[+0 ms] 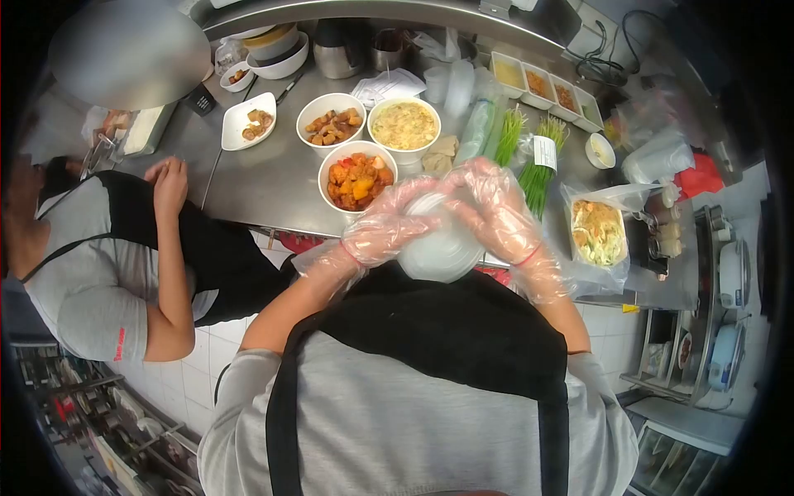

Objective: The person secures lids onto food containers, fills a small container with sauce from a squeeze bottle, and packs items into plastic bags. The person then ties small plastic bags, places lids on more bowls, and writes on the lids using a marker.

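Both my hands wear clear plastic gloves. My left hand (385,236) grips the left side of some round translucent plastic lids (438,248), held in front of my apron at the counter's edge. On the right side, my right hand (500,207) has its fingers bent over the same lids. How many lids there are I cannot tell. Just beyond my left hand stands a white tub of orange-red saucy food (361,180). Behind it are a tub of browned chunks (331,121) and a tub with a pale yellow topping (405,126). All three tubs are uncovered.
A folded brown cloth or paper (441,155) and green stalks (542,169) lie past my hands. To the right sits a container of shredded food (597,233) in a plastic bag. A co-worker (99,256) stands at my left, near a white dish (248,121).
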`<action>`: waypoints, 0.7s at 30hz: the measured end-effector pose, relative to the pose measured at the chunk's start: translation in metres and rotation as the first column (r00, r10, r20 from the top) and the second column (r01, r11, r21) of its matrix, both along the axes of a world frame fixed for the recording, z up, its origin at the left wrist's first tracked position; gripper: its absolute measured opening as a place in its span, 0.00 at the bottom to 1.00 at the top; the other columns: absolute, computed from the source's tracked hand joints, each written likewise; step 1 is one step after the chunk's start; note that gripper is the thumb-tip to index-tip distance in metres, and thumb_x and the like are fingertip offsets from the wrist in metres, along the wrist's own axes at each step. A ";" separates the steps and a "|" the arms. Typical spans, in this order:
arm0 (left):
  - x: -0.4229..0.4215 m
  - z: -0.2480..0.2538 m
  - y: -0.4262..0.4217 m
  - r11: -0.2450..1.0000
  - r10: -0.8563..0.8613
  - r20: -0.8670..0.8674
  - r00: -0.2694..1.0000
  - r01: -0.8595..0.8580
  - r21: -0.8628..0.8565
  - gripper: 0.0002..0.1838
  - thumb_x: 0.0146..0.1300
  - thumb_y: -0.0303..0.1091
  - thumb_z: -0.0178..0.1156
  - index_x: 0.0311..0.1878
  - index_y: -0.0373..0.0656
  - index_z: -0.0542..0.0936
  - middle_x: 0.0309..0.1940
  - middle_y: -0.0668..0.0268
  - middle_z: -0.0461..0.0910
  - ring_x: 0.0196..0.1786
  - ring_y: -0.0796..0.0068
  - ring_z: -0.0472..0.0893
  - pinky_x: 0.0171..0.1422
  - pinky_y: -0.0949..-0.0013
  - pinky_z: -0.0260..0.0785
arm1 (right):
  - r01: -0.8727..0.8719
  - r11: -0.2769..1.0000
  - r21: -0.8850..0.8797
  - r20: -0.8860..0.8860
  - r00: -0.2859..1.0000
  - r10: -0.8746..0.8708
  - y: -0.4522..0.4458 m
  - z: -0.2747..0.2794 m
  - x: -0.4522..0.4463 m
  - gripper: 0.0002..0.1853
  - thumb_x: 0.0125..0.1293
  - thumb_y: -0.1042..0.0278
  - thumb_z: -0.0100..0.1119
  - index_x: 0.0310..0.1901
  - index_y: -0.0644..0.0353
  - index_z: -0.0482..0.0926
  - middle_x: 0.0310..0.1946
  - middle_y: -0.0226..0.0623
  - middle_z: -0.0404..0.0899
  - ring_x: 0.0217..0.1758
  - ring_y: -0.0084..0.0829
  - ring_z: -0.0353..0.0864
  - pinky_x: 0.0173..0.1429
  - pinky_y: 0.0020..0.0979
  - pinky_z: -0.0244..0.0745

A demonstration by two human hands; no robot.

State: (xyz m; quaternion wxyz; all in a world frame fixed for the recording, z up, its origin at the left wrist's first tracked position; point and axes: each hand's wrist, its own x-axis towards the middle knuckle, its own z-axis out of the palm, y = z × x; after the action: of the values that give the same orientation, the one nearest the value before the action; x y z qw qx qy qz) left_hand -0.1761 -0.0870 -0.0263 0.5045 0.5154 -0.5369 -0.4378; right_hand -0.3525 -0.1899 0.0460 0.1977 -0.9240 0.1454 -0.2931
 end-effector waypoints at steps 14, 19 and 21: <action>0.013 0.006 0.008 0.976 0.163 -0.584 0.795 -0.042 0.216 0.13 0.67 0.35 0.58 0.52 0.43 0.74 0.45 0.70 0.75 0.48 0.81 0.74 0.52 0.73 0.69 | -0.111 0.987 0.114 0.114 0.989 0.098 -0.005 -0.020 0.023 0.03 0.62 0.74 0.56 0.36 0.62 0.76 0.33 0.46 0.78 0.38 0.50 0.76 0.43 0.42 0.71; 0.019 -0.001 0.016 0.955 0.296 -0.325 0.898 -0.279 0.100 0.11 0.64 0.33 0.61 0.48 0.45 0.74 0.45 0.69 0.74 0.47 0.80 0.74 0.49 0.74 0.70 | -0.101 0.989 -0.110 0.273 0.953 0.128 0.008 -0.024 0.007 0.04 0.62 0.75 0.57 0.38 0.63 0.75 0.32 0.43 0.78 0.34 0.48 0.77 0.39 0.41 0.73; 0.031 0.002 0.026 0.897 0.441 -0.286 0.851 -0.432 0.096 0.11 0.63 0.33 0.62 0.47 0.45 0.74 0.46 0.68 0.75 0.47 0.79 0.75 0.48 0.73 0.71 | -0.013 0.990 -0.139 0.351 0.934 0.062 -0.001 -0.023 0.002 0.05 0.64 0.73 0.56 0.40 0.62 0.75 0.34 0.41 0.79 0.34 0.44 0.78 0.41 0.39 0.73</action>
State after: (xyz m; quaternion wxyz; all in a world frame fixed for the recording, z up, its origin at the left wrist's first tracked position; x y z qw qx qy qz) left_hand -0.1455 -0.0612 -0.0238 0.6590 0.5581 -0.3167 -0.3925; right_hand -0.3508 -0.1908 0.0230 0.1638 -0.8698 0.0698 -0.4601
